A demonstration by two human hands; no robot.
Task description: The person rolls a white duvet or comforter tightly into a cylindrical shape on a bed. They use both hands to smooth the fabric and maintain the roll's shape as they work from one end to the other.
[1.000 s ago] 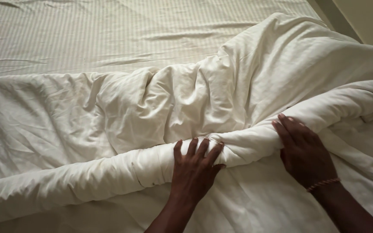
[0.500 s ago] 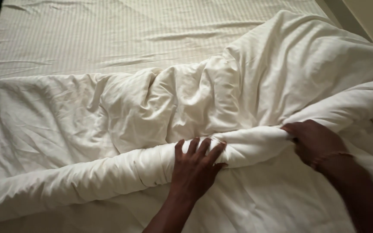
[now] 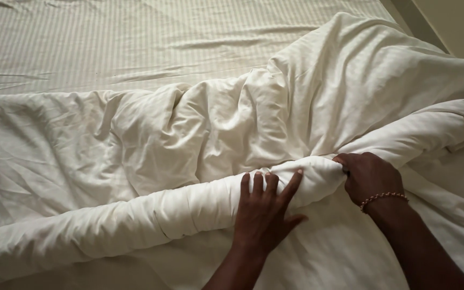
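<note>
left hand flat on rolled duvet, right hand gripping

- We see the duvet heaped on the bed sheet, which stretches behind it.
- Its rolled edge runs left to right in front.
- Our left hand rests on the roll, left of our right hand.

1. Location type: bedroom, in a home or lodging.
2. Evidence: wide bed covered by a cream, finely striped fitted sheet.
3. Evidence: bulky, rumpled white quilted duvet lying across the bed.
4. Evidence: plain pale wall at the upper right corner.
</note>
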